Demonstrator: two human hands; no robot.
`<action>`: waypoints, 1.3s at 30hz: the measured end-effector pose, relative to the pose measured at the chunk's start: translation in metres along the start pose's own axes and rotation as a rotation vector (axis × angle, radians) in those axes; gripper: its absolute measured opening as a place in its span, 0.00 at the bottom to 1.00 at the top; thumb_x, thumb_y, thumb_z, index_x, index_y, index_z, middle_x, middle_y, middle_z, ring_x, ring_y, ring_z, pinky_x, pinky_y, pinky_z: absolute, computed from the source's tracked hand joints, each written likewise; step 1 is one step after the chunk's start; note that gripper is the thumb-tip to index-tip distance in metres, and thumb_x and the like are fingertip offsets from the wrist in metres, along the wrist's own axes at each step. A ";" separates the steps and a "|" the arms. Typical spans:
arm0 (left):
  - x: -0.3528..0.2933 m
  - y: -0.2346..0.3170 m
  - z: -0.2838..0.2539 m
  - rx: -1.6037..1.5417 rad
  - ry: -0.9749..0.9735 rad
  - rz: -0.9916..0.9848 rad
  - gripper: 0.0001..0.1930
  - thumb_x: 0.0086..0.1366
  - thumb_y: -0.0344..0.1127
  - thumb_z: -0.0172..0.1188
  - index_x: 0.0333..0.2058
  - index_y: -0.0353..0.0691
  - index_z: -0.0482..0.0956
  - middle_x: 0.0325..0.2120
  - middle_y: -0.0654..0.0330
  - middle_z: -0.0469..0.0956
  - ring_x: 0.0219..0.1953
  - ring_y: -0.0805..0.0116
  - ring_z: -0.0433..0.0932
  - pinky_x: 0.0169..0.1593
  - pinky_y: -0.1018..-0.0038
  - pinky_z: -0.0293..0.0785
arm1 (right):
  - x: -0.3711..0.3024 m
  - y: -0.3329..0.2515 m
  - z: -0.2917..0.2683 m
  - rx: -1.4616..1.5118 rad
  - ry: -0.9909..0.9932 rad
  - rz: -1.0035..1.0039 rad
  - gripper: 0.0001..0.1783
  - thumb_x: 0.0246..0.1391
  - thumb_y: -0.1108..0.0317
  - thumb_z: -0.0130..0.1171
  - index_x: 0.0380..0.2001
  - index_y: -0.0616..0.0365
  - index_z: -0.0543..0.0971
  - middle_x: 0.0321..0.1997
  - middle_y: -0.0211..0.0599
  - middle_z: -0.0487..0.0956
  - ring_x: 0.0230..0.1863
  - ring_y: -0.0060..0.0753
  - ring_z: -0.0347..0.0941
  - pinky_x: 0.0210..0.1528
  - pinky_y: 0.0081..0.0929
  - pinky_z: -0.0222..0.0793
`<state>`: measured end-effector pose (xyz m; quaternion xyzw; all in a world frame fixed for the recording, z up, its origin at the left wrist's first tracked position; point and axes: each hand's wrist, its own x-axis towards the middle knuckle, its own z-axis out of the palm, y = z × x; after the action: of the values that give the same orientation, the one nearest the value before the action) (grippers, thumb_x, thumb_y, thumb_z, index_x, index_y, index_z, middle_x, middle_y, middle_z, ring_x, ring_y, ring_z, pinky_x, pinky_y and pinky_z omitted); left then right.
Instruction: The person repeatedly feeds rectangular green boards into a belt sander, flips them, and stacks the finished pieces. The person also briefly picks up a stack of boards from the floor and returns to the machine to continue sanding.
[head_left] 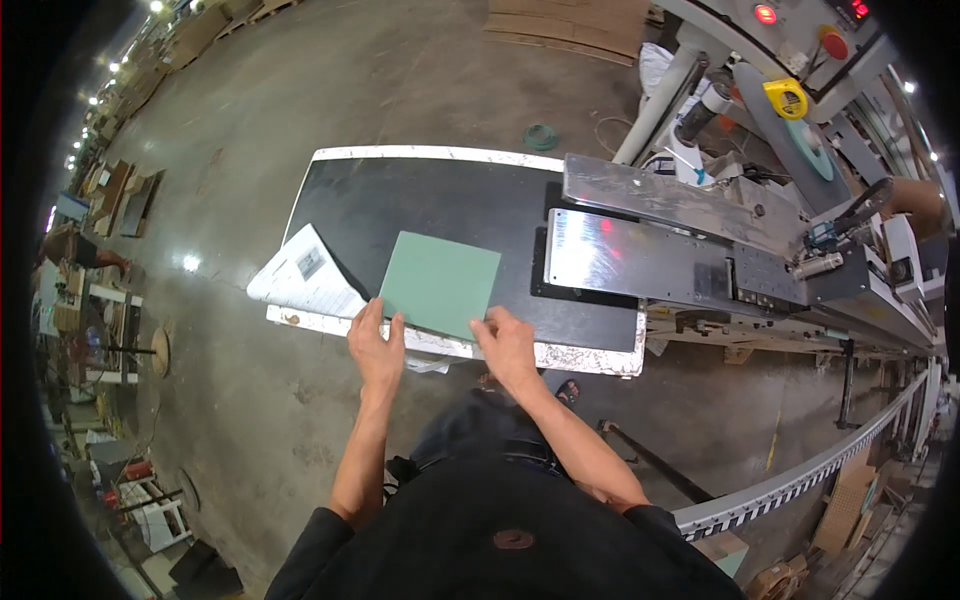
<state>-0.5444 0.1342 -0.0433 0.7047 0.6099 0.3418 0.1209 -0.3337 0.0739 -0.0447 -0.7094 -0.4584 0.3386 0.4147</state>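
Observation:
A flat, nearly square green board (pixel 440 283) lies slightly turned on the dark top of the worktable (pixel 390 190). At its near left corner, my left hand (pixel 377 345) grips the edge between fingers and thumb. My right hand (pixel 507 345) pinches the near right corner in the same way. The undersides of the board and of my fingertips are hidden. Close to my left hand, a folded printed paper sheet (pixel 305 270) rests over the table's front left corner.
To the right, a machine's shiny metal plate (pixel 600 250) overhangs the table, with a second metal bar (pixel 640 190) behind it. A control panel with a red button (pixel 833 43) and a yellow tape measure (pixel 787 98) are farther back. Flat cardboard (pixel 570 28) lies on the floor beyond.

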 end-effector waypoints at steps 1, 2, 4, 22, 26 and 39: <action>0.001 0.002 0.000 -0.017 0.006 -0.025 0.20 0.60 0.31 0.67 0.50 0.28 0.79 0.48 0.43 0.81 0.54 0.43 0.76 0.57 0.55 0.71 | 0.000 0.002 0.001 -0.074 0.031 -0.061 0.16 0.57 0.61 0.66 0.34 0.67 0.79 0.27 0.52 0.83 0.28 0.48 0.82 0.35 0.39 0.76; 0.001 0.004 -0.001 -0.033 0.008 -0.043 0.20 0.60 0.31 0.67 0.49 0.28 0.80 0.48 0.42 0.81 0.54 0.43 0.77 0.58 0.55 0.71 | -0.001 -0.001 0.002 -0.060 0.048 -0.051 0.16 0.57 0.61 0.65 0.33 0.66 0.78 0.27 0.52 0.82 0.30 0.54 0.80 0.36 0.42 0.75; -0.002 0.004 0.001 -0.059 0.033 -0.079 0.19 0.59 0.31 0.67 0.47 0.27 0.81 0.49 0.41 0.81 0.54 0.44 0.77 0.59 0.56 0.71 | -0.005 -0.001 0.008 -0.131 0.073 -0.091 0.16 0.58 0.62 0.64 0.37 0.67 0.77 0.29 0.51 0.82 0.29 0.51 0.80 0.35 0.41 0.74; -0.008 0.170 0.052 -0.469 -0.228 0.280 0.25 0.51 0.30 0.75 0.50 0.35 0.82 0.51 0.49 0.77 0.52 0.52 0.75 0.54 0.63 0.73 | -0.018 0.050 -0.171 0.851 0.277 0.295 0.19 0.62 0.61 0.61 0.48 0.67 0.80 0.36 0.34 0.81 0.29 0.22 0.75 0.31 0.18 0.71; 0.002 0.187 0.085 -0.343 -0.221 0.390 0.22 0.51 0.30 0.75 0.46 0.36 0.84 0.46 0.51 0.78 0.47 0.51 0.74 0.51 0.61 0.73 | -0.007 0.061 -0.188 0.978 0.442 0.259 0.14 0.61 0.66 0.62 0.45 0.65 0.79 0.37 0.35 0.81 0.31 0.26 0.78 0.33 0.21 0.75; 0.012 0.180 0.113 -0.276 -0.211 0.641 0.18 0.57 0.31 0.71 0.46 0.32 0.83 0.48 0.48 0.78 0.50 0.46 0.73 0.52 0.56 0.70 | -0.033 0.057 -0.128 0.863 0.517 0.102 0.30 0.67 0.71 0.54 0.70 0.66 0.61 0.60 0.43 0.72 0.51 0.27 0.74 0.48 0.25 0.79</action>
<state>-0.3333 0.1332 -0.0173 0.8686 0.2902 0.3666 0.1637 -0.2143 -0.0063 -0.0374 -0.5553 -0.1236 0.3305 0.7530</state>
